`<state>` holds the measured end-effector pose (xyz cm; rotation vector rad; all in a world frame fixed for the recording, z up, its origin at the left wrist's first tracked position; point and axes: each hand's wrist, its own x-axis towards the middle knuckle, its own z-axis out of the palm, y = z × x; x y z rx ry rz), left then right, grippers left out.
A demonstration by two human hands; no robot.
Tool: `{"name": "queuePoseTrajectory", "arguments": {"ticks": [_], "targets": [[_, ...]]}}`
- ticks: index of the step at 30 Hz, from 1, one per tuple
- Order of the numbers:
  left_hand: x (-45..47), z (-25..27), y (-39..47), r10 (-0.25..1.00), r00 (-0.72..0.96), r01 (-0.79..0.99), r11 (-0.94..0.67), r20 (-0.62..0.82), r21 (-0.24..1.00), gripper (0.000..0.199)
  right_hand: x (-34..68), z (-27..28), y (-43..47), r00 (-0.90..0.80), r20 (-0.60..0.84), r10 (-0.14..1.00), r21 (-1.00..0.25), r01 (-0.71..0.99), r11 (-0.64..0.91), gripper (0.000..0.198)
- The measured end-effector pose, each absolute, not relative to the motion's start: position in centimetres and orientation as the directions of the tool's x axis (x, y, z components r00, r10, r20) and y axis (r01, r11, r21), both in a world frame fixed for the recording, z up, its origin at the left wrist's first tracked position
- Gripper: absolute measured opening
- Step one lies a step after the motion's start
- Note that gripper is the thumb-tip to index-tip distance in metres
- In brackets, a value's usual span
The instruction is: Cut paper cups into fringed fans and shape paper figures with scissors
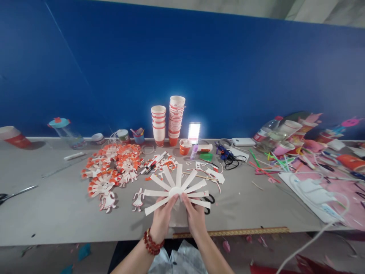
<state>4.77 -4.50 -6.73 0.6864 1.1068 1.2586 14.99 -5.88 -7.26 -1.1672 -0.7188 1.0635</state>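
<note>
A paper cup cut into strips (179, 175) is held up in front of me, its white strips fanned out around the round base. My left hand (162, 219) pinches it near the base with the thumb on top. From the other side my right hand (195, 217) grips it the same way, both thumbs close together. Black scissor handles (211, 198) show beside the strips at the right, the rest hidden. Left of the strips lies a small paper doll cutout (138, 199). Farther left is a pile of orange and white fringed paper figures (114, 163).
Two stacks of paper cups, a shorter one (159, 125) and a taller one (176, 121), stand by the blue partition. Paper scraps (159, 161), a glue gun (226, 154) and a purple glue stick (194, 151) lie ahead. A wooden ruler (234, 232) runs along the front edge. Clutter fills the right side.
</note>
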Motion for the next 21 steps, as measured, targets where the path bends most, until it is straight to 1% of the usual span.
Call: {"name": "queuePoseTrajectory", "arguments": {"ticks": [4, 9, 12, 15, 17, 21], "targets": [[4.8, -7.1, -4.5, 0.943, -0.051, -0.442, 0.273, -0.328, 0.855, 0.039, 14.8, -7.0, -5.9, 0.362, -0.095, 0.927, -0.937, -0.346, 0.039, 0.036], [4.7, -6.3, -4.5, 0.939, -0.035, -0.446, 0.292, -0.343, 0.846, 0.034, 14.8, -6.8, -5.9, 0.325, -0.098, 0.941, -0.911, -0.409, 0.046, 0.035], [4.7, -5.8, -4.5, 0.945, 0.047, -0.496, 0.303, -0.323, 0.814, 0.038, 15.0, -7.0, -5.8, 0.298, -0.120, 0.947, -0.878, -0.477, 0.039, 0.035], [4.7, -6.0, -4.4, 0.938, 0.119, -0.543, 0.336, -0.325, 0.769, 0.044, 15.3, -7.3, -5.7, 0.297, -0.189, 0.936, -0.849, -0.529, -0.003, 0.034], [4.6, -6.4, -4.4, 0.939, 0.123, -0.533, 0.335, -0.320, 0.777, 0.045, 15.4, -7.5, -5.7, 0.315, -0.219, 0.923, -0.841, -0.541, -0.015, 0.036], [4.3, -7.1, -4.5, 0.943, 0.077, -0.449, 0.322, -0.322, 0.833, 0.044, 15.6, -7.7, -5.6, 0.334, -0.226, 0.915, -0.834, -0.552, -0.004, 0.044]]}}
